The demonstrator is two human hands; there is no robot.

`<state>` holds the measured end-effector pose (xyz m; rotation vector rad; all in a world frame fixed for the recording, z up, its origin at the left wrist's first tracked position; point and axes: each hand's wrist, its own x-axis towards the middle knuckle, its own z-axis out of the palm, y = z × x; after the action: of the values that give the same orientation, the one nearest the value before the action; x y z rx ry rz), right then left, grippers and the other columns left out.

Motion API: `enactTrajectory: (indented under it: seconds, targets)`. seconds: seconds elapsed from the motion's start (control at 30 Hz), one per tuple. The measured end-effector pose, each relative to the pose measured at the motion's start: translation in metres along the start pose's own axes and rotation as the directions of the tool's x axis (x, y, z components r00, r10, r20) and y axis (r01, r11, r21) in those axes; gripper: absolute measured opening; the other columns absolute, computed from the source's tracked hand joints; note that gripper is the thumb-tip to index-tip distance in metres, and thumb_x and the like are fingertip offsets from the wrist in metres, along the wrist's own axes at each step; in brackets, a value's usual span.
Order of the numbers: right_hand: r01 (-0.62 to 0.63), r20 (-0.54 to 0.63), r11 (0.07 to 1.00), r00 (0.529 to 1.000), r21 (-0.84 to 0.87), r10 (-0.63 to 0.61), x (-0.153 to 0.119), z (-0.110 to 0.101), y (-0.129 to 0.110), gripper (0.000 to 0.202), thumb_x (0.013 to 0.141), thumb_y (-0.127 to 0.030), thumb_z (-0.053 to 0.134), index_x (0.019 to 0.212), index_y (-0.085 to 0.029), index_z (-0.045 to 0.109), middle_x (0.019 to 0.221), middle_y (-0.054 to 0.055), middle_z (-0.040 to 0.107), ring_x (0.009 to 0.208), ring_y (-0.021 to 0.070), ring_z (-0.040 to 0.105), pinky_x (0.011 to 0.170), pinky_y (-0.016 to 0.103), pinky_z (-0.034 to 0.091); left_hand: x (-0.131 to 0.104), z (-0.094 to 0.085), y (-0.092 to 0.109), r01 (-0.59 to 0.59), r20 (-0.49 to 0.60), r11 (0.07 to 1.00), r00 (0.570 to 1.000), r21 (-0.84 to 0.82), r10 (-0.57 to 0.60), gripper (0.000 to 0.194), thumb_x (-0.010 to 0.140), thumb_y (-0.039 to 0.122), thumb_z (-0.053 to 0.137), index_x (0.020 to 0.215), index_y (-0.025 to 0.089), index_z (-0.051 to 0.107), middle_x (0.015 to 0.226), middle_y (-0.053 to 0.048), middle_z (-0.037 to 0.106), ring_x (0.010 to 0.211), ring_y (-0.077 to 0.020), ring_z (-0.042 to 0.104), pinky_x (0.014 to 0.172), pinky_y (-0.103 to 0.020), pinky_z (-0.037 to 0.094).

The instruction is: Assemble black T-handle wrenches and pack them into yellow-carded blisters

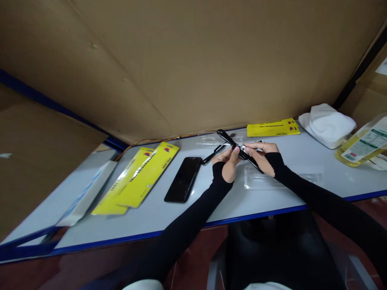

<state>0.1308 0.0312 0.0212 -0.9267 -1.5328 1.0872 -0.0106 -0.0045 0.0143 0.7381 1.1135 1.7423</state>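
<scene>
A glossy black spokeshave (226,138) with two handles is held up slantwise above the table. My left hand (227,163) is closed around its middle, thumb on top. My right hand (262,155) pinches at the metal part in its centre, with one handle passing under the fingers; the exact small part between the fingertips is hard to make out. A second black tool of similar shape (211,156) lies on the table behind my left hand, partly covered. Beneath my right wrist rests a clear plastic blister shell (250,180), and another clear shell (207,139) lies farther back.
A black phone (183,179) lies left of my hands. Yellow printed cards (148,175) are at the left, with more yellow cards (269,129) by the back wall. A white cloth bundle (328,125) and a bottle of yellow liquid (363,141) stand at the right.
</scene>
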Motion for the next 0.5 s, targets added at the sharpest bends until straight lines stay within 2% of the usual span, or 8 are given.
enactTrajectory:
  seconds: [0.13,0.3,0.5]
  targets:
    - [-0.013,0.004,1.000,1.000,0.028,0.013,-0.0003,0.0014,0.0028,0.033,0.087,-0.041,0.077,0.110,-0.018,0.087,0.112,0.009,0.084,0.101,0.0264,0.080,0.090,0.039,0.067,-0.0002,-0.0009,-0.0020,-0.018,0.028,1.000,0.999,-0.008,0.019,0.056,0.057,0.055,0.100,0.092,0.014,0.086,0.090,-0.010,0.082,0.082,-0.0234,0.077,0.083,-0.041,0.066]
    - [-0.038,-0.009,0.996,0.999,0.084,0.039,-0.0007,0.0053,0.0053,0.040,0.083,-0.050,0.082,0.107,-0.018,0.088,0.112,0.010,0.084,0.098,0.0272,0.080,0.089,0.041,0.068,-0.0009,-0.0001,-0.0005,-0.012,0.021,1.000,1.000,-0.010,0.012,0.059,0.056,0.058,0.100,0.093,0.014,0.086,0.087,-0.010,0.082,0.078,-0.0227,0.077,0.079,-0.039,0.066]
    - [-0.029,0.001,0.997,1.000,0.069,0.029,-0.0020,0.0051,0.0027,0.041,0.084,-0.051,0.082,0.110,-0.019,0.087,0.114,0.009,0.084,0.100,0.0272,0.080,0.089,0.041,0.067,-0.0043,0.0037,0.0069,-0.007,-0.004,0.999,1.000,-0.034,0.007,0.058,0.052,0.055,0.102,0.091,0.014,0.086,0.091,-0.012,0.083,0.086,-0.0279,0.079,0.088,-0.045,0.066]
